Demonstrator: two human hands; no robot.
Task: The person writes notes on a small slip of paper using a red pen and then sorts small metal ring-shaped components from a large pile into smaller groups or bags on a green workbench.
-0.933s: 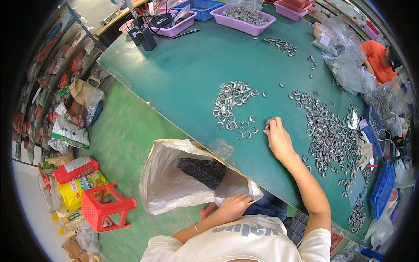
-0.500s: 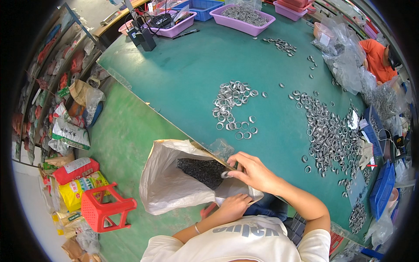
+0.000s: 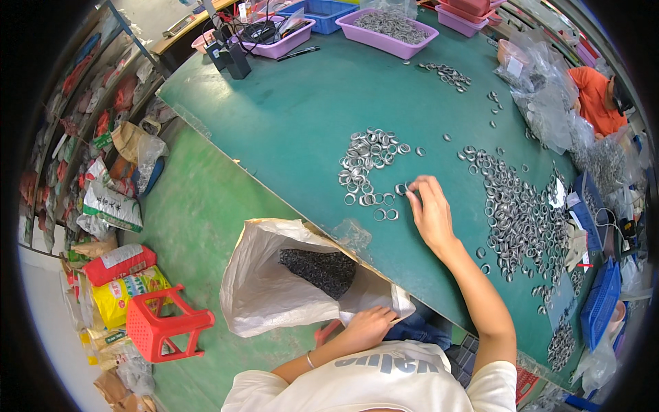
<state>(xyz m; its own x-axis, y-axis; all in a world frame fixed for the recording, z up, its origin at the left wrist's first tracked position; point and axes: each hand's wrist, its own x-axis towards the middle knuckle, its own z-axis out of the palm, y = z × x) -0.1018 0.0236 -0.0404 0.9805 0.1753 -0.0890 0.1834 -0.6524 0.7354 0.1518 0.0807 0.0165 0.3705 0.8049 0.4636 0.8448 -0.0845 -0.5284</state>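
Note:
My left hand (image 3: 369,325) grips the near rim of a large white sack (image 3: 264,288), fingers closed over its edge. The sack stands open against the table's edge, with dark small pieces (image 3: 319,271) heaped inside. Out over the green table, my right hand (image 3: 431,211) has thumb and fingertips pinched at a metal ring (image 3: 401,188). A small pile of similar silvery rings (image 3: 368,156) lies just left of and beyond that hand. A much bigger heap of rings (image 3: 515,213) spreads to its right.
A purple tray of metal parts (image 3: 388,33) stands at the far side, near a purple tray with cables (image 3: 274,45). Clear plastic bags (image 3: 542,103) lie at far right, beside a person in orange (image 3: 596,99). A red stool (image 3: 165,323) is on the floor at left.
My right hand has moved from the sack's mouth, where it held a ring, to the rings on the table, up and right. My left hand stays on the sack's rim.

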